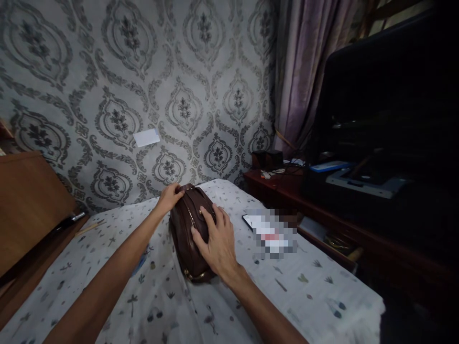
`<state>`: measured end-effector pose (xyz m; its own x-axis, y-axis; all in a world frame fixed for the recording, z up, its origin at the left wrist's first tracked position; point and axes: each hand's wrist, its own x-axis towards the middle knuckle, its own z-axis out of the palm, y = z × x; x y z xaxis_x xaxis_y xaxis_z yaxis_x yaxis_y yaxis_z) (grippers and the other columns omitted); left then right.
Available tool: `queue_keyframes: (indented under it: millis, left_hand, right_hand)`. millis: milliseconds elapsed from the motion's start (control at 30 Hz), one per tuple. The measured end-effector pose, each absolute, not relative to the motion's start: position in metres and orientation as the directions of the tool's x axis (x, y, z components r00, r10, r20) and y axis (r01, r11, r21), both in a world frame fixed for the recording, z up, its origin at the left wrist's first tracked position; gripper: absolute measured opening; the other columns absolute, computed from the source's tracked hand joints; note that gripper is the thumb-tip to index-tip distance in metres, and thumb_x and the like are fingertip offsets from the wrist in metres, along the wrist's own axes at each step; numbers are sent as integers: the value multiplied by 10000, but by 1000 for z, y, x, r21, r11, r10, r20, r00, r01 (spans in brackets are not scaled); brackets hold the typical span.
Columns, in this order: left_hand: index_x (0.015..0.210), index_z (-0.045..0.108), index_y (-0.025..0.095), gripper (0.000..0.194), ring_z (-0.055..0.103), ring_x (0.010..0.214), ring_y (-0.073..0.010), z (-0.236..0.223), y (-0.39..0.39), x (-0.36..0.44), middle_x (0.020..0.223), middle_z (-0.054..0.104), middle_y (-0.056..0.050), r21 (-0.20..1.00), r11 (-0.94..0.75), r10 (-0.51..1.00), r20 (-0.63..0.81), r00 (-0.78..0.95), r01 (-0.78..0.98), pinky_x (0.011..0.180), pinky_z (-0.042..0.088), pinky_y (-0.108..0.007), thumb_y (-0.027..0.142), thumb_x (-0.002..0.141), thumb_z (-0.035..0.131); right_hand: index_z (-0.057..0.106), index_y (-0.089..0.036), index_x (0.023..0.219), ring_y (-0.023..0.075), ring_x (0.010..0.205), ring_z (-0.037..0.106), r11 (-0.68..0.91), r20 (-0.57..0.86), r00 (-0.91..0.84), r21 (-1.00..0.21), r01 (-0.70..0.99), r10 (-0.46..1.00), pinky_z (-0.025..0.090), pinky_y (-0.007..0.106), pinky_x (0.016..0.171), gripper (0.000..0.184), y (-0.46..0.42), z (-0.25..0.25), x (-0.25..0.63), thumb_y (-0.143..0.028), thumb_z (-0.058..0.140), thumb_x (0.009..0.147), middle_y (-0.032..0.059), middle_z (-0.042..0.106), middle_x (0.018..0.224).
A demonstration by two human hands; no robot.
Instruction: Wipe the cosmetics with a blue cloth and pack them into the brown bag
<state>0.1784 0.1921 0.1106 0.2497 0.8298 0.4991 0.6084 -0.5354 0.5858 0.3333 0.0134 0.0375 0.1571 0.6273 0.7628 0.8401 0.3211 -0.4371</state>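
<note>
A dark brown leather handbag (184,241) with gold-coloured zips and a flap rests on the patterned bedsheet. At its far left end, my left hand (169,198) grips the edge, thumb on top and the other fingers partly hidden. My right hand (219,241) lies over the bag's right side with its fingers spread. Its thumb touches the leather near the zip, and its fingertips rest about the flap. To the right of the bag lies a smartphone (249,223), with its screen mostly blurred out.
White bedding (154,310) with small printed plants and birds surrounds the bag. A wooden panel (32,205) stands on the left. On the right are a dark red desk (283,184), an open drawer (344,248) and a large black screen (380,105). Patterned wallpaper (107,71) rises behind.
</note>
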Motion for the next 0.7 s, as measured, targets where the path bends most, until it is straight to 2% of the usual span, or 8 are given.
queue_keyframes:
  millis: [67, 200, 333, 433, 567, 633, 700]
  left_hand:
    - [758, 654, 217, 101, 553, 718, -207, 115, 196, 183, 674, 623, 7, 575, -537, 827, 503, 251, 618, 684, 416, -293, 281, 683, 673]
    - [891, 719, 216, 192, 608, 830, -234, 122, 208, 202, 805, 706, -22, 545, -542, 820, 509, 261, 640, 762, 450, -313, 231, 705, 673]
    - [822, 733, 208, 118, 634, 856, -238, 121, 220, 224, 828, 724, -48, 537, -501, 844, 478, 244, 679, 788, 468, -331, 224, 708, 756]
    - [829, 702, 178, 127, 652, 904, -220, 117, 225, 231, 898, 715, -55, 542, -449, 870, 447, 209, 710, 833, 506, -365, 298, 816, 743]
    - [1062, 663, 153, 257, 663, 973, -196, 115, 229, 230, 1095, 684, -66, 566, -417, 886, 427, 180, 712, 872, 553, -406, 381, 947, 628]
    - [1080, 657, 148, 274, 666, 946, -190, 116, 228, 228, 1089, 684, -66, 590, -424, 885, 429, 178, 688, 847, 561, -397, 387, 950, 623]
    - [983, 678, 140, 261, 665, 876, -182, 117, 224, 227, 984, 701, -49, 617, -453, 875, 444, 190, 644, 815, 548, -372, 393, 936, 630]
  right_hand:
    - [575, -178, 1357, 349, 1328, 425, 318, 769, 156, -429, 846, 620, 409, 558, 1081, 476, 13, 37, 333, -382, 548, 928, 182, 511, 1418]
    - [587, -169, 1345, 353, 1319, 425, 316, 770, 150, -420, 851, 620, 414, 559, 1076, 477, 13, 38, 334, -383, 563, 919, 182, 534, 1398]
    - [603, -173, 1322, 355, 1294, 441, 311, 760, 151, -427, 849, 632, 416, 561, 1071, 475, 12, 41, 335, -376, 599, 893, 170, 552, 1392]
    - [604, -192, 1315, 352, 1288, 445, 313, 739, 150, -447, 838, 656, 424, 557, 1062, 483, 11, 43, 337, -384, 623, 872, 149, 563, 1397]
    - [607, -197, 1310, 360, 1281, 450, 304, 714, 147, -463, 832, 685, 432, 564, 1050, 508, 11, 46, 339, -388, 659, 843, 142, 564, 1410]
    - [614, -202, 1302, 358, 1264, 460, 308, 713, 146, -466, 829, 686, 434, 561, 1049, 508, 11, 47, 340, -398, 670, 837, 140, 575, 1393]
    - [621, -212, 1294, 353, 1248, 472, 318, 715, 141, -467, 825, 685, 436, 557, 1050, 506, 11, 48, 341, -409, 681, 833, 136, 587, 1371]
